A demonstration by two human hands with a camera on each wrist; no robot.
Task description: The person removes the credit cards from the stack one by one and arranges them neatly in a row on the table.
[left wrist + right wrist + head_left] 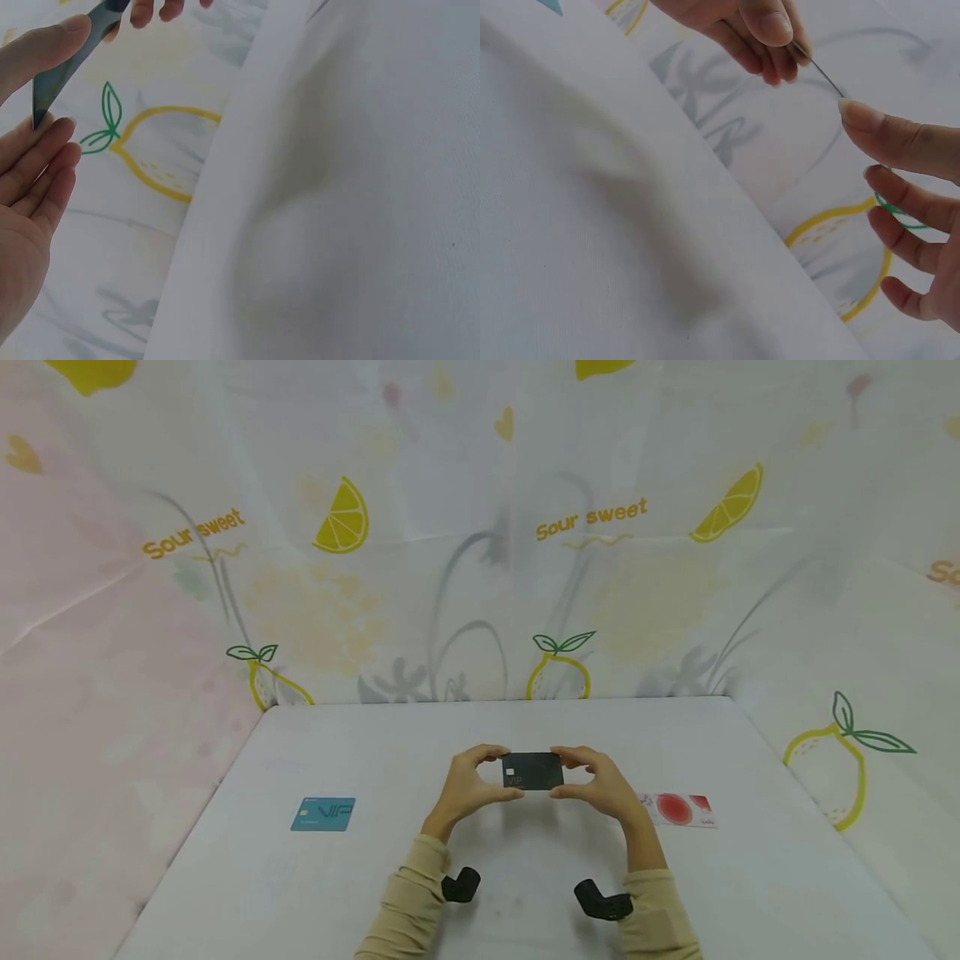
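Both hands hold up a black card (534, 772) with a small chip and the letters VIP, raised above the white table. My left hand (471, 783) pinches its left end between thumb and fingers. The right hand (596, 783) pinches the opposite end in the same way. In the left wrist view the card (71, 64) slants between the left thumb and fingers (45, 161). Seen from the right wrist, the card (821, 71) is edge-on, a thin line running between the two hands.
A blue VIP card (323, 814) lies on the white table (375, 735) to the left. On the right, partly behind the right wrist, lies a white card with a red circle (675, 809). A lemon-printed cloth (420, 593) hangs behind the table. Black wrist cameras (603, 903) sit on both wrists.
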